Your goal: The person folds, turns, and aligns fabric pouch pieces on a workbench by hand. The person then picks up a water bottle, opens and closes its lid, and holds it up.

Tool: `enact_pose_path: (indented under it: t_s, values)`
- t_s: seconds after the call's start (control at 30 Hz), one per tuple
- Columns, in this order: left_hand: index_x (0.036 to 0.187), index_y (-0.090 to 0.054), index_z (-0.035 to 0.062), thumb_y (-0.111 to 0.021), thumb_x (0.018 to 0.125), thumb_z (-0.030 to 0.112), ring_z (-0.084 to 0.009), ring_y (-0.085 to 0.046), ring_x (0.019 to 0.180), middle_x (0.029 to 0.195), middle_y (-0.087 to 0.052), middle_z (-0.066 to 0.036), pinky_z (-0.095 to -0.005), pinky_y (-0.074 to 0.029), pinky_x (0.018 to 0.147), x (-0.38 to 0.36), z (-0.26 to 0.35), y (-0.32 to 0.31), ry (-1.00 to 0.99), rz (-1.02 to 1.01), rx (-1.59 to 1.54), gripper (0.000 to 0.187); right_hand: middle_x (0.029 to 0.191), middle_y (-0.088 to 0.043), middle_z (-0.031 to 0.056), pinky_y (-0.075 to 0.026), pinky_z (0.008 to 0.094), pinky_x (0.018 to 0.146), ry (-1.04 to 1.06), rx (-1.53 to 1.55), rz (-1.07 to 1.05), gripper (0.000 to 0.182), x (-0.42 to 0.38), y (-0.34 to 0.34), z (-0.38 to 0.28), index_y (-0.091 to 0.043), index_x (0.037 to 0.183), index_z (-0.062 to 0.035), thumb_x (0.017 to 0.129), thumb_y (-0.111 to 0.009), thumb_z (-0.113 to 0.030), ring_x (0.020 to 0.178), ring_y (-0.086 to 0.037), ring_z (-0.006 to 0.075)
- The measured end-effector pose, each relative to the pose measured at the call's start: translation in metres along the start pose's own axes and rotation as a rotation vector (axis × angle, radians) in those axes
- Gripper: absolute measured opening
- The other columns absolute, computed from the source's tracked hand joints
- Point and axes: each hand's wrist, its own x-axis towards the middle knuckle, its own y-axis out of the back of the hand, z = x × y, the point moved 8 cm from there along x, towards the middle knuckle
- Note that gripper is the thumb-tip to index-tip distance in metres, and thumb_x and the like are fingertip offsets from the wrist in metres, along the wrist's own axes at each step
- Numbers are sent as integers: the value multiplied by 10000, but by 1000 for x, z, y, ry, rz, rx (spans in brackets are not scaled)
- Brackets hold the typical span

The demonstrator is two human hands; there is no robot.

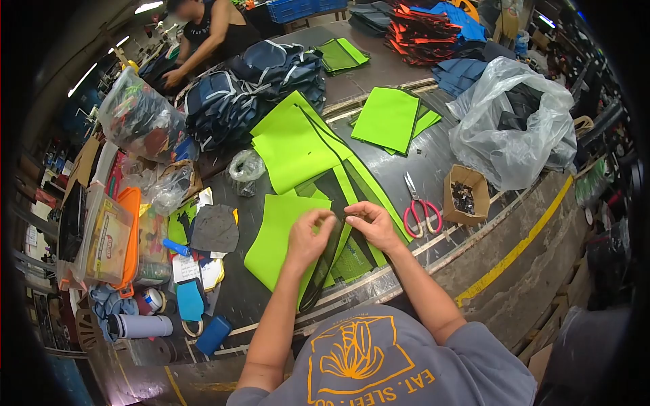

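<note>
Centre frame, your left hand (312,237) and right hand (374,226) curl nearly closed by the long black mesh strip (328,258), hold unclear; keep its edges flat.

I cannot tell what, if anything, is between the fingertips of my left hand (313,233) and right hand (372,224), the dark bits (463,196) in the cardboard box (468,214) by the near edge of my desk (433,174) are too small to name, and my shirt's lettering (399,391) runs off below.
</note>
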Motion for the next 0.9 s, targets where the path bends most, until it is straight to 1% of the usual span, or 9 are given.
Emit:
enact_pose_path:
  t_s: [0.1, 0.13, 0.23, 0.27, 0.33, 0.47, 0.6, 0.8, 0.9]
  values:
    - [1258, -690, 58, -770, 932, 265, -293, -622, 1169, 1207, -681, -120, -452, -473, 1006, 7, 14, 25, -299, 335, 722, 394, 971, -754, 0, -508, 217, 787, -39, 35, 5, 199, -1, 0, 3, -766, 1143, 9, 954, -786, -50, 850, -630, 43]
    - [1258, -690, 58, -770, 932, 265, -293, -622, 1169, 1207, -681, -120, -452, -473, 1006, 8, 9, 25, -301, 334, 722, 394, 977, -757, 5, -514, 220, 799, -31, 28, -5, 198, -1, 0, 3, -767, 1142, 10, 954, -785, -46, 858, -637, 48]
    - [1326, -659, 105, -773, 911, 260, -363, -523, 1315, 1328, -600, -150, -503, -379, 1104, 10, -5, 19, -295, 275, 796, 458, 989, -763, 16, -526, 227, 824, -18, 16, -26, 197, -1, -1, 5, -768, 1142, 12, 952, -783, -39, 873, -651, 58]
    - [1326, -659, 105, -773, 911, 260, -363, -523, 1315, 1328, -600, -150, -503, -379, 1104, 10, -8, 18, -295, 274, 797, 458, 992, -764, 21, -528, 230, 828, 9, -13, -22, 195, 0, 0, 4, -768, 1141, 14, 953, -780, -36, 878, -655, 62]
    - [1298, -668, 107, -782, 907, 302, -344, -518, 1301, 1294, -594, -128, -553, -348, 1126, 12, -12, 18, -261, 240, 750, 452, 999, -765, 32, -532, 236, 837, 58, -70, -17, 191, -1, 0, 2, -768, 1139, 18, 955, -775, -29, 890, -661, 71]
    - [1238, -680, 120, -792, 900, 345, -331, -514, 1278, 1234, -588, -114, -610, -316, 1136, 14, -8, 17, -247, 198, 767, 421, 1013, -771, 44, -539, 243, 847, 144, -17, 14, 187, 0, -3, -5, -771, 1135, 20, 955, -773, -31, 908, -670, 81]
    - [1181, -691, 134, -807, 888, 351, -322, -511, 1262, 1205, -582, -109, -644, -299, 1134, 22, 0, 17, -279, 144, 777, 383, 1024, -775, 45, -543, 246, 861, 0, 9, -32, 184, -2, -1, 4, -773, 1133, 18, 956, -769, -31, 926, -673, 80]
    - [1122, -701, 133, -834, 864, 325, -312, -517, 1264, 1191, -588, -95, -655, -297, 1134, 33, 3, 13, -282, 69, 784, 349, 1027, -777, 38, -543, 244, 862, 12, -16, -35, 180, -3, -1, 2, -772, 1130, 17, 956, -767, -31, 921, -672, 78]
    - [1094, -702, 117, -850, 847, 302, -300, -599, 1155, 1064, -638, -87, -673, -261, 1152, 38, 12, 12, -378, 58, 808, 342, 1022, -776, 34, -542, 244, 859, 17, -41, -41, 178, -2, -2, 0, -771, 1129, 17, 957, -765, -31, 918, -670, 76]
